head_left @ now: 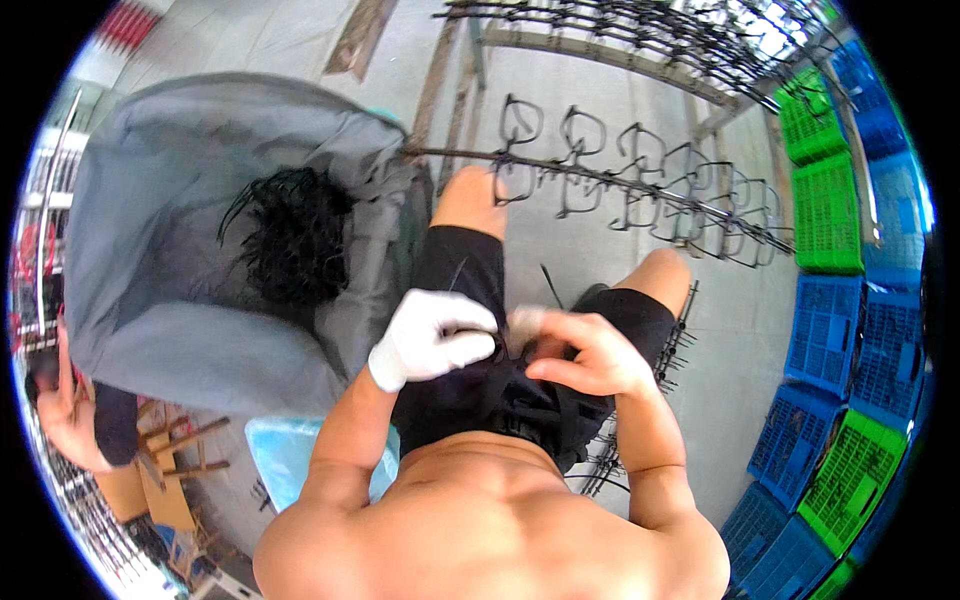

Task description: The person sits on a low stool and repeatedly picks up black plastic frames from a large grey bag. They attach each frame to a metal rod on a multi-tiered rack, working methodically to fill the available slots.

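Over my lap, my left hand (432,338), in a white glove, is closed with thumb and fingers pinched together. Facing it, my right hand (590,350) is bare apart from pale covering at the fingertips, and its fingers are curled in. Between them is what looks like a black glasses frame (550,286); two thin dark arms point up and away from me. Its middle is mostly hidden by my fingers and blends into my black shorts (460,400). Beyond my knees, a dark rod (640,186) carries several black glasses frames (583,132) along both sides.
To the left stands a large grey-lined bin (130,230) with a heap of thin black pieces (300,235). A blue plastic bag (275,450) lies below it. Blue crates (825,330) and green crates (828,215) line the right. More loaded rods (620,35) rest ahead. Another person (75,430) sits far left.
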`<state>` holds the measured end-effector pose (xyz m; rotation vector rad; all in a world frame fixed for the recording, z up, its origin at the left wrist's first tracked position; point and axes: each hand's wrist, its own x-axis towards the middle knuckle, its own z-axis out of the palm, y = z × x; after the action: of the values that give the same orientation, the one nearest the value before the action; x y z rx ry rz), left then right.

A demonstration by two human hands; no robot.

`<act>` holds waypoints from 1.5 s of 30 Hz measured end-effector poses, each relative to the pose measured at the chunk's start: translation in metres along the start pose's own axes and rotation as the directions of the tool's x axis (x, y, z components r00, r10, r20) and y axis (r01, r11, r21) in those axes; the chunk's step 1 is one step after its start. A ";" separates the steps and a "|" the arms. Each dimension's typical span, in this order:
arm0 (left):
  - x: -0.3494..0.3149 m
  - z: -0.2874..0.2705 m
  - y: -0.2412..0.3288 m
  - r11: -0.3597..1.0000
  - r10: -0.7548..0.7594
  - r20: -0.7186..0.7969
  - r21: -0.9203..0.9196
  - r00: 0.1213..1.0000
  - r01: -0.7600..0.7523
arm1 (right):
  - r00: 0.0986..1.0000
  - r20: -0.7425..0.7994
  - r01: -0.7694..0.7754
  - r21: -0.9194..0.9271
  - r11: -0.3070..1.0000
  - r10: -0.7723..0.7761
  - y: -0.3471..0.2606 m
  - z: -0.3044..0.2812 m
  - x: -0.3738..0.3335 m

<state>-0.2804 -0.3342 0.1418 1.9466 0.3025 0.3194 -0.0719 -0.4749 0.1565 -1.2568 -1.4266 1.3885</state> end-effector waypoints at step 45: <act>-0.028 -0.089 -0.108 0.707 -0.647 -0.425 -0.645 0.633 0.291 | -0.283 -0.950 0.392 0.009 0.920 0.130 0.179 -0.228 -0.150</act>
<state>-0.3448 -0.2270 0.0735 1.0805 1.0676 0.6149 0.2053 -0.5814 0.0217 -1.2594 0.0330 -0.0620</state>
